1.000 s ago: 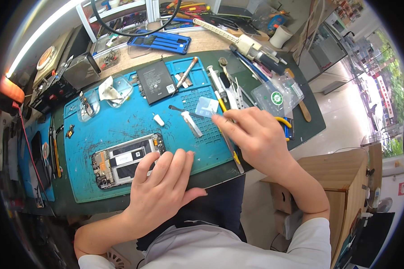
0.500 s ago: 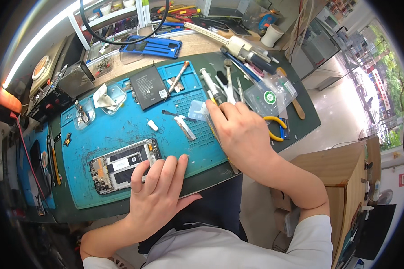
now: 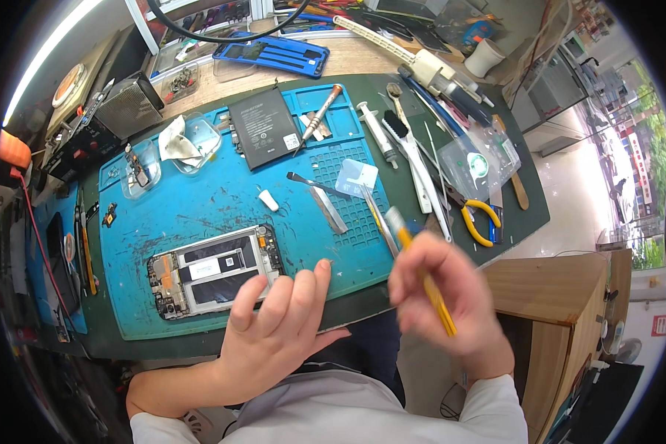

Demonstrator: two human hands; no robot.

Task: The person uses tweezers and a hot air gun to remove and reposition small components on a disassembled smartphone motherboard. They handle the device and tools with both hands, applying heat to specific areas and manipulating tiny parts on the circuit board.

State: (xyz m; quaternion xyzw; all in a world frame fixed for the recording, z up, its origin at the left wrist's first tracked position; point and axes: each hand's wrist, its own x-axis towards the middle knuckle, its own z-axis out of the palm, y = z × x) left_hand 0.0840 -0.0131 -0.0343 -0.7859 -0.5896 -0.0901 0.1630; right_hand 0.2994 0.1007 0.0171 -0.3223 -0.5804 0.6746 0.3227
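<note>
My left hand (image 3: 277, 333) is at the front edge of the blue work mat, palm down with fingers apart and nothing in it. Its index-side fingers overlap the lower right corner of an opened phone (image 3: 218, 264), whose circuit board and battery bay lie bare. Over the mat's right front corner my right hand (image 3: 448, 296) is closed around a slim yellow-handled tool (image 3: 438, 302). Motion blurs this hand, and the tool's pale, broad tip is too smeared to name. Metal tweezers (image 3: 379, 222) lie just beyond it, reaching toward a clear plastic piece (image 3: 357, 177).
The blue mat (image 3: 148, 214) also carries a black battery (image 3: 263, 127), a screwdriver (image 3: 320, 118), a white-capped piece (image 3: 268, 200) and clear trays (image 3: 200, 148). To the right lie a syringe (image 3: 377, 133), a black-bristled brush (image 3: 414, 163) and yellow-handled pliers (image 3: 481, 222).
My right hand has drawn back toward me from beside the clear plastic piece and turned, now showing the yellow-handled tool. The view has shifted slightly; my left hand stays by the phone.
</note>
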